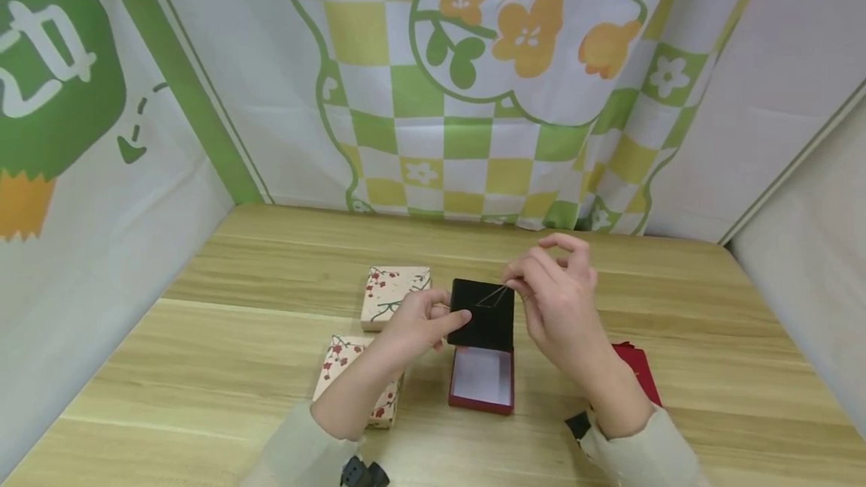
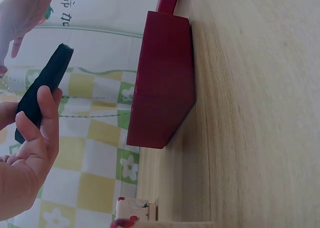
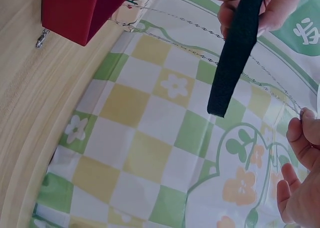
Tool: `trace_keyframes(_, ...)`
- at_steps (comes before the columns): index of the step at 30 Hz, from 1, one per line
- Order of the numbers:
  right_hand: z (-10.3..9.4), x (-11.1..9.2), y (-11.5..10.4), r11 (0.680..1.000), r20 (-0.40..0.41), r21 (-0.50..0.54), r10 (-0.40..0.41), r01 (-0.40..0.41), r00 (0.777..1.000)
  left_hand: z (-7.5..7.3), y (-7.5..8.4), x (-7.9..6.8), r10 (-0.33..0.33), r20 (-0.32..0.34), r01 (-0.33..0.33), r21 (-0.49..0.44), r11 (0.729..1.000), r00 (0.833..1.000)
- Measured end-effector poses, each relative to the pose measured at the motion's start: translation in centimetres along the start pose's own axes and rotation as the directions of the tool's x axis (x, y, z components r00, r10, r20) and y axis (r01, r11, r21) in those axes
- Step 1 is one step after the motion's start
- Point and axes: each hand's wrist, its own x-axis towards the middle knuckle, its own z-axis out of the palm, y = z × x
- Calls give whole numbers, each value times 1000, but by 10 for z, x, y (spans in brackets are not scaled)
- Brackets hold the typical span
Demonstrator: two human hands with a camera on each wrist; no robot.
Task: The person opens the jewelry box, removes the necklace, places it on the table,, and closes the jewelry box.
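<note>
Between its thumb and fingers my left hand (image 1: 422, 322) pinches a square black jewelry-box pad (image 1: 487, 333), held up above the table. My right hand (image 1: 560, 299) is just right of the pad, thumb and fingertip pinching a thin necklace chain (image 2: 90, 116). From those fingertips the chain slants down to the pad's face, and in both wrist views two strands run on from the pad's other side toward the red box. A small clasp (image 3: 41, 38) shows beside the box. Below the pad stands the open red box (image 1: 482, 403) with a white inside.
Two cream boxes with red blossoms lie on the left, a farther box (image 1: 399, 280) and a nearer box (image 1: 338, 355) partly covered by my left forearm. A dark red flat piece (image 1: 639, 370) lies at the right beside my right forearm. A patterned curtain (image 1: 467, 149) hangs behind the table.
</note>
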Motion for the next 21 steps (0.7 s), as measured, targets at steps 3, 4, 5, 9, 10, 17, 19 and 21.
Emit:
trace_keyframes(3, -1, 1, 0, 1000, -28, -1, -6, 6, 1000, 0, -1, 1, -2, -1, 2, -11, 1000, 1000)
trace_keyframes(4, -2, 1, 0, 1000, -40, -2, -13, 13, 999, -1, -2, 1, -1, -2, 1, -11, 1000, 1000)
trace_keyframes(5, -2, 2, 0, 1000, -53, -2, -22, 21, 998, -1, -3, 1, -1, -3, 1, -11, 1000, 1000)
trace_keyframes(9, -2, 5, 0, 998, -101, 21, -57, 60, 993, -2, -6, 1, 9, -12, -9, 13, 1000, 1000)
trace_keyframes(10, -3, 6, 0, 998, -109, 28, -59, 63, 992, -3, -6, 1, 7, -13, -7, 17, 1000, 1000)
trace_keyframes(17, -5, 6, 2, 997, -124, 71, -25, 34, 992, -5, -7, 2, -12, -17, 12, 41, 999, 1000)
trace_keyframes(19, -6, 6, 3, 997, -121, 75, -17, 26, 992, -6, -8, 1, -14, -21, 15, 51, 999, 1000)
trace_keyframes(21, -7, 6, 4, 997, -122, 71, -14, 23, 992, -6, -9, 1, -15, -26, 16, 56, 998, 1000)
